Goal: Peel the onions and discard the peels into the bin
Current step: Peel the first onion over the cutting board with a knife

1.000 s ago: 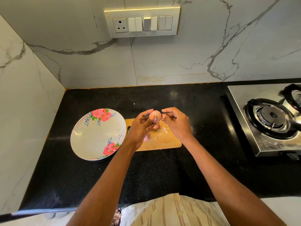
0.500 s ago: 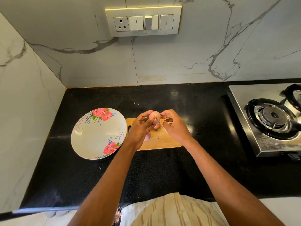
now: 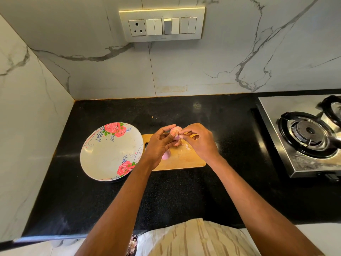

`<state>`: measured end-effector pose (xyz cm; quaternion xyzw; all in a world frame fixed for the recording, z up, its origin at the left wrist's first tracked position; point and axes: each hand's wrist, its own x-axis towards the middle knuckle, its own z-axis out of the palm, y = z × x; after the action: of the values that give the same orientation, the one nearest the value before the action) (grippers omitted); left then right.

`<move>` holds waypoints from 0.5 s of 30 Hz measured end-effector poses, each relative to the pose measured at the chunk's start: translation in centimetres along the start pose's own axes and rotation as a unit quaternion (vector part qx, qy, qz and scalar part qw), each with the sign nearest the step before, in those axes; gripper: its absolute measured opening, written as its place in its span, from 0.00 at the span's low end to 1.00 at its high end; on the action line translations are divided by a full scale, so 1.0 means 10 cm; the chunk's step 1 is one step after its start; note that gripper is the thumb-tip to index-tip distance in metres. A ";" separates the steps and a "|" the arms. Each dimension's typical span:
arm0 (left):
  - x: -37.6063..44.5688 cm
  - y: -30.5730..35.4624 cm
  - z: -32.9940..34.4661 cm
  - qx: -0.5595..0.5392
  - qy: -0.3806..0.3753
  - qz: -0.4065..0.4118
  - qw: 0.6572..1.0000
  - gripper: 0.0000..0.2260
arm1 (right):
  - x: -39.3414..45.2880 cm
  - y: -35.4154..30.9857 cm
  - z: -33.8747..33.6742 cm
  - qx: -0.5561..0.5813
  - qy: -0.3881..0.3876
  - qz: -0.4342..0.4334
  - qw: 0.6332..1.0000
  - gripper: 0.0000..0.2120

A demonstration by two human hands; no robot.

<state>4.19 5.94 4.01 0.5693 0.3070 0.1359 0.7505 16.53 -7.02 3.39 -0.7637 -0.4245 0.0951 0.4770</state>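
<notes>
left hand cupping a small onion, right hand pinching its peel, onion mostly hidden by fingers, second onion half-covered under left hand, cutting board below

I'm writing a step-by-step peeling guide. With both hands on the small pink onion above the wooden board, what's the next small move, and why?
Probably pull the pinched skin away with the right hand while the left hand steadies the small pink onion; skin seems still attached, and scraps already lie on the wooden cutting board.
</notes>
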 end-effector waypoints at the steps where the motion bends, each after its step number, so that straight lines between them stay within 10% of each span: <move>1: 0.00 0.00 0.00 0.003 -0.002 -0.001 1.000 0.15 | 0.00 0.00 0.00 -0.006 -0.001 -0.005 1.000 0.06; 15: 0.01 0.03 0.00 0.002 -0.012 -0.012 1.000 0.13 | 0.02 -0.02 -0.01 -0.013 -0.013 -0.021 1.000 0.07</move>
<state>4.32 6.06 4.30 0.5687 0.3048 0.1193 0.7546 16.57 -6.90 3.59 -0.7596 -0.4475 0.0897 0.4634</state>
